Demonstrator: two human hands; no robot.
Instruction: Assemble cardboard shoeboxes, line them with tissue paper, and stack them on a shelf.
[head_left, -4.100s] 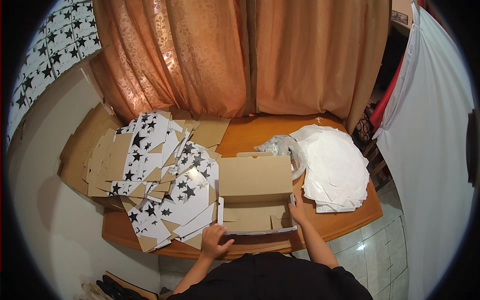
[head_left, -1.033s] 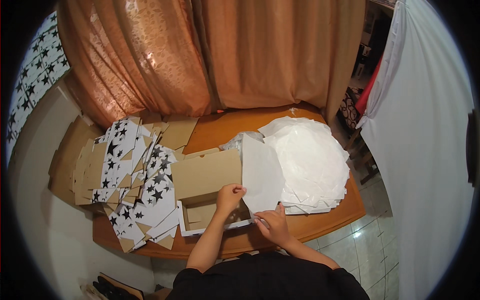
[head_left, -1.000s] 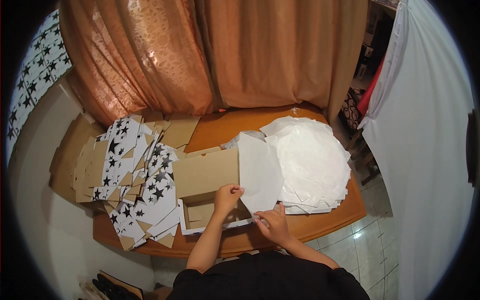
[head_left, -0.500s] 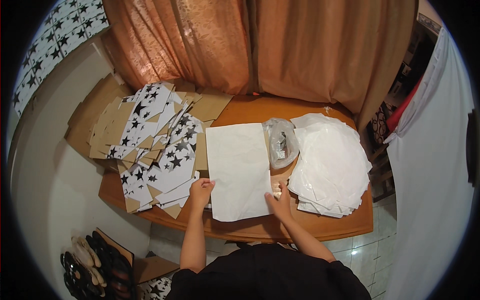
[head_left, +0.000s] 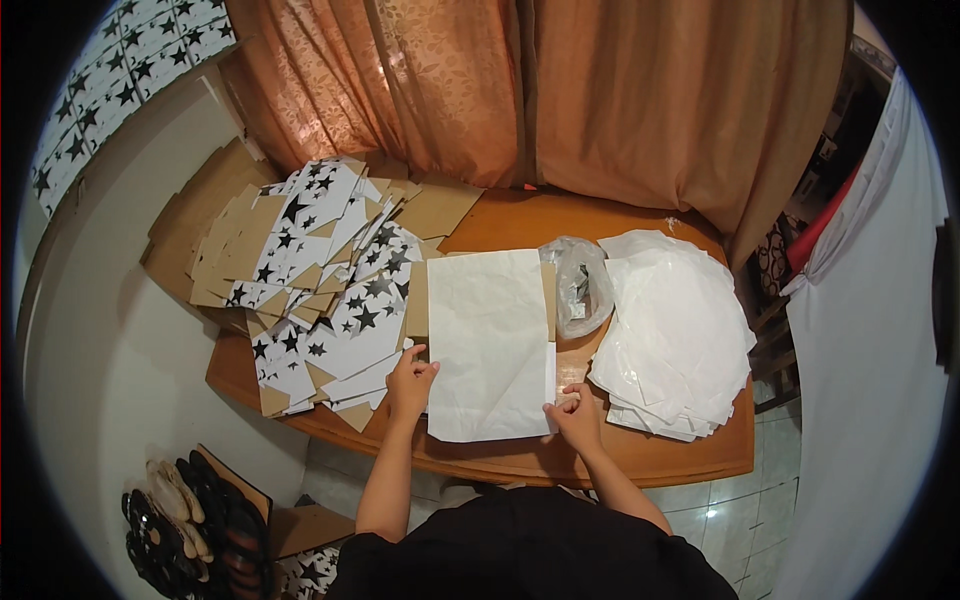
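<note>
A white sheet [head_left: 490, 345] is held out between two hands set well apart, near the middle of the tabletop's [head_left: 500, 222] front edge. Its left edge is met by the thumb of the left hand [head_left: 412, 383], whose forefinger is stretched forward; its right edge, near the lower corner, is met by the thumb of the right hand [head_left: 577, 412], whose fingers are bent. Whether the paper is pinched by either hand cannot be told.

An open cardboard box [head_left: 417, 300] is largely covered by the sheet; strips of brown board are left showing along both sides, and its inside is hidden. Only a narrow strip of bare wood is left between the sheet's lower edge and the front edge.

The left end of the tabletop is taken up by a heap of flat, star-printed cardboard [head_left: 330, 270], by which little room is left beside the left hand. Toward the right end, a stack of white sheets [head_left: 675, 335] is spread with uneven edges. A clear plastic bag [head_left: 585, 288] is set between box and stack, and a small bare gap is left in front of it, beside the right hand. Wider open wood is seen along the back edge, below the orange curtains [head_left: 690, 100].
</note>
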